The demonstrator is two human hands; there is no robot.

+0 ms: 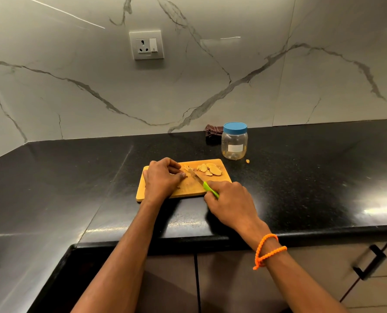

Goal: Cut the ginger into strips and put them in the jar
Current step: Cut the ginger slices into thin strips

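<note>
Cutting ginger on the board
Right hand (229, 203) grips the knife (205, 184); left hand (163, 177) pinches ginger (210, 170) on the board (188, 188); lidded jar (234, 141) behind it.

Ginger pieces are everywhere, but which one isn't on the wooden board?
The tiny ginger scrap on the black countertop, right of the blue-lidded clear plastic jar. All the other ginger slices lie on the wooden cutting board.

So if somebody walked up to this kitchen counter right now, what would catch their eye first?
Probably the wooden cutting board mid-counter, where the left hand steadies a bit of ginger while the right hand works a green-handled knife beside a pile of ginger slices. Next, the clear jar behind the board, its blue lid on, and the orange bead bracelet on the right wrist.
</note>
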